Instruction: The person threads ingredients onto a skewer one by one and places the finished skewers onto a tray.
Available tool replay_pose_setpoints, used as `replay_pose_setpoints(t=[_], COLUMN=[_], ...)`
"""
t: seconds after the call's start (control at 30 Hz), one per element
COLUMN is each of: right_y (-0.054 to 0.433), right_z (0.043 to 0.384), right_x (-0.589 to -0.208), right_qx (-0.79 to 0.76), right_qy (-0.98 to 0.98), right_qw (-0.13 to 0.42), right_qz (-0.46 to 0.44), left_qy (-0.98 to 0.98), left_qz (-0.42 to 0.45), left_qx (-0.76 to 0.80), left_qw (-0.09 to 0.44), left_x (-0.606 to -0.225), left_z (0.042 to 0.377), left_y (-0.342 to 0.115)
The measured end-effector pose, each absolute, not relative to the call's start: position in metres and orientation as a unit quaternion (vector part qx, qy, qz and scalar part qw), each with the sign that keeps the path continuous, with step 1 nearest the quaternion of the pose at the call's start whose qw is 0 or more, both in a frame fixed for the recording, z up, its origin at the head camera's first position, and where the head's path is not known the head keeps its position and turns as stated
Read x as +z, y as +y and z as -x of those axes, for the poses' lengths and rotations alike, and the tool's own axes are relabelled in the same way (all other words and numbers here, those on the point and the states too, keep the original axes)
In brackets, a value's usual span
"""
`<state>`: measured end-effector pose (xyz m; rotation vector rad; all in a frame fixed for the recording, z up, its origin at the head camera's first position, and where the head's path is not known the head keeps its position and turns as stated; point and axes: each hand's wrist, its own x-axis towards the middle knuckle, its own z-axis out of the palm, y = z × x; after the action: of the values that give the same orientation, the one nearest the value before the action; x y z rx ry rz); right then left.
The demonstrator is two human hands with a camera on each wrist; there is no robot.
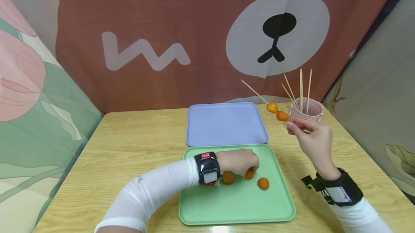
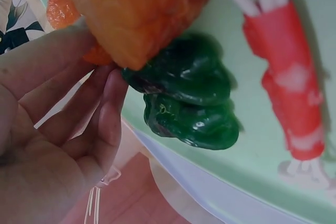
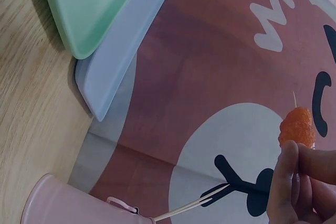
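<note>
Over the green tray [image 1: 236,207], my left hand [image 1: 240,161] reaches down with its fingers around a small orange ball [image 1: 249,174]. The fingertips meet at that ball [image 2: 98,55] in the left wrist view. Another orange ball [image 1: 263,183] lies to its right on the tray. Raised at the right, my right hand [image 1: 312,139] pinches a thin wooden skewer [image 1: 254,91] near the lower of two orange balls threaded on it. That lower ball [image 3: 297,127] sits just above the thumb and fingertips in the right wrist view; the skewer points up and left.
Near the left hand are a larger orange-brown piece [image 2: 136,14], a glossy green pepper-like piece [image 2: 189,77] and a red-wrapped bundle with white ends [image 2: 289,72]. A blue tray [image 1: 227,123] lies behind. A pink bucket [image 1: 308,108] holds several skewers behind the right hand.
</note>
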<state>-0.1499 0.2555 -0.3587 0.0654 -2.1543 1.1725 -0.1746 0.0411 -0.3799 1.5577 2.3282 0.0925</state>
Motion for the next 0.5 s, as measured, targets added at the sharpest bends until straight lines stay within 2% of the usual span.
replay_pose_setpoints(t=[0.3,0.5], right_y=[0.252,0.231], right_z=[0.153,0.149], right_x=[-0.359,-0.338], right_qx=[0.449,0.464], right_qy=[-0.828,-0.814], right_qw=[0.335,0.344], right_qz=[-0.033,-0.062], left_qy=[0.817,0.820], left_qz=[-0.540,-0.513], left_qx=[0.078,0.167], left_qw=[0.187,0.190], left_x=[-0.377,-0.368], left_z=[0.182,0.195], left_y=[0.033,0.014])
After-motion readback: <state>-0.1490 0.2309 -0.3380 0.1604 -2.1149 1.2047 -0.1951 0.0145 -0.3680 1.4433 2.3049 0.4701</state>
